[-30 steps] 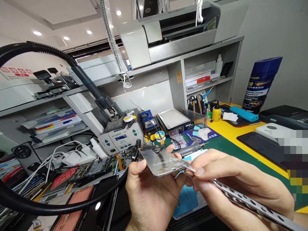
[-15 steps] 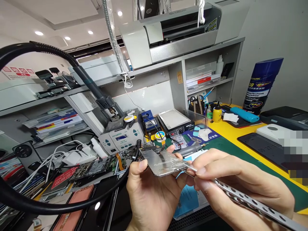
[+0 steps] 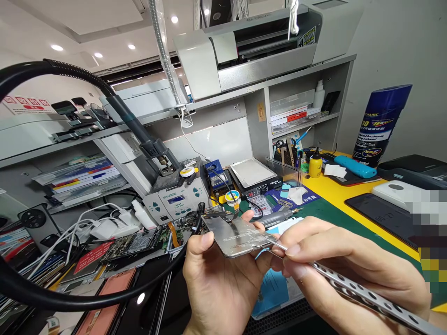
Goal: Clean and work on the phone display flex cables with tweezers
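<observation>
A thin silvery metal plate [image 3: 237,237] with small printing and a short flex cable at its top edge is held up at the centre by my left hand [image 3: 220,284]. The thumb presses on its left edge, with the other fingers beneath and behind it. From the right, my right hand [image 3: 349,265] pinches metal tweezers [image 3: 363,291] with a row of holes along the handle. Their tips lie at the plate's right corner; whether they grip anything there is too small to tell.
A black cable arm [image 3: 118,107] loops round the left side. Behind the hands stand a grey soldering station [image 3: 174,204] and a heating plate [image 3: 254,174]. A phone [image 3: 380,218] and spray can [image 3: 379,125] are at the right; phone parts lie lower left.
Almost nothing differs. My right hand has shifted very slightly right and down, with the tweezers still at the plate's corner.
</observation>
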`<act>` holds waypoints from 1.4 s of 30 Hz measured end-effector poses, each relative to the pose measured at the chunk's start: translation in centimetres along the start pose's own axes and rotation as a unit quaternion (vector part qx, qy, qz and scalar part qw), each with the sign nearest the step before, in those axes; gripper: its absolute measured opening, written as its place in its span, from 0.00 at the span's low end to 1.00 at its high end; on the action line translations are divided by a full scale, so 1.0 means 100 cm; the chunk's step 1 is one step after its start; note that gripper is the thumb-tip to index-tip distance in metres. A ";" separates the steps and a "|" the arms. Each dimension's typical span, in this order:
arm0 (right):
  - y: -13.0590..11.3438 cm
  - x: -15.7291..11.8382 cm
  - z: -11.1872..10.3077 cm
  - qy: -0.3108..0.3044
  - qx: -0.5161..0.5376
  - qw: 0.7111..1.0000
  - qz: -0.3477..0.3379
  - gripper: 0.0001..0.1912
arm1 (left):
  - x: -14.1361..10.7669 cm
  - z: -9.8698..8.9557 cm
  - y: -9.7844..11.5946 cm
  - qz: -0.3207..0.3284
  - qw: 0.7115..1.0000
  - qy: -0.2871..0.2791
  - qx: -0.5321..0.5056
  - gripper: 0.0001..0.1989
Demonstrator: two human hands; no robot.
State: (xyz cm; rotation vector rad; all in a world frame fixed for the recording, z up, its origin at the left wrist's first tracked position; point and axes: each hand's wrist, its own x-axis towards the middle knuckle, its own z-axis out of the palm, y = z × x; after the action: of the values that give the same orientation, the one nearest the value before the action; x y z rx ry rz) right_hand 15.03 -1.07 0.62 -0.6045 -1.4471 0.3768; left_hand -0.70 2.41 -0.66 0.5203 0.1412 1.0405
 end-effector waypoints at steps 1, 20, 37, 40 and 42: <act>0.000 -0.001 -0.001 -0.008 0.001 1.000 -0.004 0.23 | 0.000 0.000 0.000 0.000 1.000 0.000 0.000 0.28; -0.004 0.004 0.003 0.035 -0.037 0.998 -0.025 0.19 | -0.002 0.003 0.001 -0.008 1.000 -0.014 -0.019 0.28; 0.000 -0.002 0.002 0.015 -0.019 1.000 -0.009 0.19 | -0.003 0.004 0.000 0.006 1.000 -0.012 -0.011 0.29; 0.002 -0.005 0.001 0.005 -0.020 1.000 -0.010 0.19 | -0.003 0.004 0.001 0.019 1.000 -0.004 -0.007 0.30; 0.001 -0.005 0.001 0.010 -0.017 1.000 -0.001 0.20 | -0.002 0.004 0.001 0.023 1.000 0.005 0.000 0.30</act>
State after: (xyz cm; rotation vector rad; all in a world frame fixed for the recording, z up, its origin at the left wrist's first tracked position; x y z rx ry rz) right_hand 14.92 -1.28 0.20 -0.6330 -1.4372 0.3450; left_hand -0.74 2.15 -0.33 0.5205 0.1390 1.0890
